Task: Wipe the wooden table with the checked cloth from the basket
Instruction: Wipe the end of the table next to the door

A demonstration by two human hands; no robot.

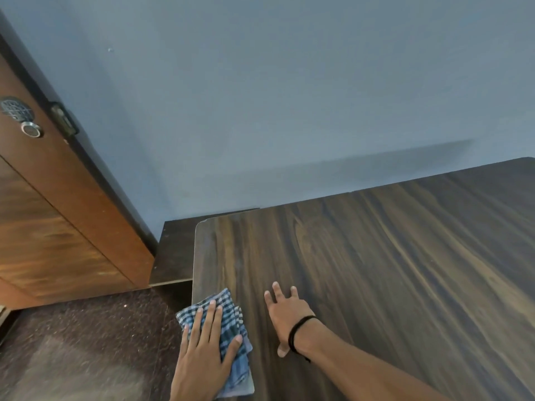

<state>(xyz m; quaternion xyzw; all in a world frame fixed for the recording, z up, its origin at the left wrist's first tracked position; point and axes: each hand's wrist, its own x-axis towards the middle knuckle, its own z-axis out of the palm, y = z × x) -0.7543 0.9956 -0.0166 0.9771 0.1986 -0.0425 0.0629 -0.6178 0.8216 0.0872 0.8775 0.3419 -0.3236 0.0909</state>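
The dark wooden table (pixel 376 256) fills the right half of the view. A blue and white checked cloth (pixel 228 322) lies bunched at the table's left edge, partly hanging over it. My left hand (pixel 205 351) presses flat on the cloth with straight, spread fingers. My right hand (pixel 286 314) rests flat on the bare wood just right of the cloth, a black band around its wrist. No basket is in view.
A blue wall (pixel 289 96) runs behind the table. A brown wooden door (pixel 58 221) with a round lock stands at the left. A lower dark shelf (pixel 173 250) sits beside the table's left corner. Dark speckled floor (pixel 86 342) lies below.
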